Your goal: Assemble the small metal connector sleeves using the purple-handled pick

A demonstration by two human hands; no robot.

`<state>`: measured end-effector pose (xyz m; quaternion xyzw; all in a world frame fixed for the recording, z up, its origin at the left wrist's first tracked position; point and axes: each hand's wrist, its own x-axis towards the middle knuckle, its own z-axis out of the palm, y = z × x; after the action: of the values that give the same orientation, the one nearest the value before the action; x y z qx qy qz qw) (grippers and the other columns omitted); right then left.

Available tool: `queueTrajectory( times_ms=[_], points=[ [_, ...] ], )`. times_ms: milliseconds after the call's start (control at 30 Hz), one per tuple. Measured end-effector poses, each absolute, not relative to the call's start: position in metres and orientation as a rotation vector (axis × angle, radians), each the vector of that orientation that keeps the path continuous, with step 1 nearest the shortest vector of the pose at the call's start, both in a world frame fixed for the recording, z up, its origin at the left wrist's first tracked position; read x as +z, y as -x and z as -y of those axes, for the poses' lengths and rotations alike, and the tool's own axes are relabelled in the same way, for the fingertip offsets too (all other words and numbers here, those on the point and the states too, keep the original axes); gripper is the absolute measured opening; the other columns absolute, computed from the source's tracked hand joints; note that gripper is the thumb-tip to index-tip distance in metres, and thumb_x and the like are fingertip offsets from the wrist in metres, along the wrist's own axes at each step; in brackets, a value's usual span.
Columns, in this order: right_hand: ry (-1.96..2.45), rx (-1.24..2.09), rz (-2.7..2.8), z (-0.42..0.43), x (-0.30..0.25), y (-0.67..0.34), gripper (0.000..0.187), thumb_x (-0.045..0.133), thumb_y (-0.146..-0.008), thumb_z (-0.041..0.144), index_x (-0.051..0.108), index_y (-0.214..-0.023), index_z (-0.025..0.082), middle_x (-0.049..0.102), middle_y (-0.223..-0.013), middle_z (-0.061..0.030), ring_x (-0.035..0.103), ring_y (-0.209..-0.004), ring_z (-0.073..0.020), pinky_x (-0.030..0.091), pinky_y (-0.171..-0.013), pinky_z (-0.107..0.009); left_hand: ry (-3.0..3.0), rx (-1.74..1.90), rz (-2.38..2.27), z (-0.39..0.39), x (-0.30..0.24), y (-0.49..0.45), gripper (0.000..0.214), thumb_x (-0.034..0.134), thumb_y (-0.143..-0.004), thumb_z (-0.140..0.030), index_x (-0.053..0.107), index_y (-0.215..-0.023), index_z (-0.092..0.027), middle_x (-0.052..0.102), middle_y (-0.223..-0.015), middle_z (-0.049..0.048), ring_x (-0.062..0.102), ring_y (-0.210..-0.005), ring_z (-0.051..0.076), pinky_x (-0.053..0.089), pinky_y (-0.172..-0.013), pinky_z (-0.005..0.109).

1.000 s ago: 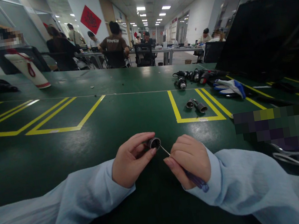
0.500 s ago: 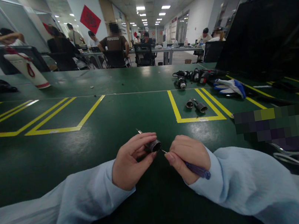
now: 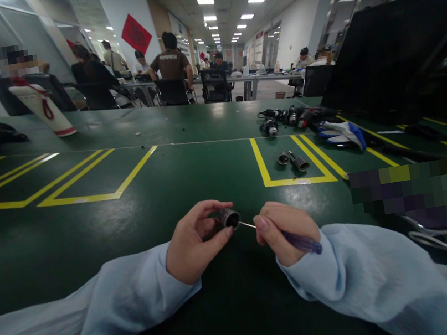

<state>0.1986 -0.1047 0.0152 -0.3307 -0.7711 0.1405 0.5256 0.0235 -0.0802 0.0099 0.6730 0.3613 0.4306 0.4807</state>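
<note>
Between the thumb and fingers of my left hand [image 3: 196, 242] is a dark metal cup-shaped part [image 3: 229, 218], its hollow end turned toward my right hand. My right hand [image 3: 285, 229] is closed around a screwdriver [image 3: 302, 241] with a translucent purple handle. The thin shaft points left, and its tip is at the mouth of the metal part; whether it touches the inside I cannot tell. Two similar dark metal parts [image 3: 299, 163] lie inside a yellow taped outline farther off on the green table.
Black cylindrical fittings and cables [image 3: 271, 126] lie at the back right, beside a blue-and-white glove [image 3: 342, 134]. A dark screen [image 3: 395, 52] stands at the right. A pale tumbler [image 3: 44, 110] stands back left. Yellow tape [image 3: 81, 200] marks the green tabletop [image 3: 190, 172]. People sit at desks beyond.
The screwdriver's shaft has shifted so that more of it shows, with its tip at the part's opening. The metal part has turned slightly in my left hand, and its thin far end no longer shows.
</note>
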Motion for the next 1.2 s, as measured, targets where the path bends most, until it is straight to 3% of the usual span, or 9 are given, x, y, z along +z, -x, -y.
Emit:
queueTrajectory(
  times_ms=[333, 633, 800, 1200],
  points=[
    [0.788, 0.366, 1.845, 0.103, 0.013, -0.197, 0.029, 0.045, -0.085, 0.016, 0.051, -0.056, 0.015, 0.051, -0.052, -0.0005, 0.047, -0.051, -0.0099, 0.039, -0.055, -0.026, -1.621, 0.998, -0.912, 0.081, 0.006, -0.024, 0.034, 0.060, -0.073, -0.016, 0.054, -0.106, -0.011, 0.066, -0.089, 0.0084, 0.063, -0.076, 0.016, 0.054, -0.064, 0.025],
    [0.751, 0.282, 1.852, 0.104, 0.014, -0.194, 0.029, 0.045, -0.084, 0.015, 0.051, -0.055, 0.015, 0.051, -0.051, 0.0000, 0.046, -0.049, -0.0086, 0.038, -0.053, -0.025, -1.752, 1.100, -0.968, 0.083, 0.007, -0.027, 0.028, 0.059, -0.069, -0.012, 0.058, -0.098, -0.010, 0.067, -0.093, 0.0108, 0.066, -0.078, 0.019, 0.055, -0.061, 0.027],
    [0.750, 0.260, 1.883, 0.107, 0.015, -0.192, 0.031, 0.044, -0.084, 0.016, 0.051, -0.054, 0.014, 0.050, -0.050, -0.0010, 0.046, -0.048, -0.0089, 0.038, -0.053, -0.025, -1.815, 1.169, -0.995, 0.085, 0.007, -0.027, 0.019, 0.055, -0.070, -0.012, 0.061, -0.089, -0.012, 0.067, -0.095, 0.0101, 0.066, -0.081, 0.020, 0.057, -0.067, 0.030],
    [0.691, -0.004, 2.135, 0.113, 0.024, -0.195, 0.031, 0.042, -0.081, 0.015, 0.056, -0.054, 0.010, 0.054, -0.050, -0.0064, 0.046, -0.050, -0.0134, 0.036, -0.051, -0.028, -1.841, 1.220, -1.027, 0.084, 0.004, -0.028, 0.024, 0.056, -0.069, -0.012, 0.064, -0.091, -0.012, 0.068, -0.097, 0.0106, 0.066, -0.088, 0.020, 0.057, -0.075, 0.030]
  ],
)
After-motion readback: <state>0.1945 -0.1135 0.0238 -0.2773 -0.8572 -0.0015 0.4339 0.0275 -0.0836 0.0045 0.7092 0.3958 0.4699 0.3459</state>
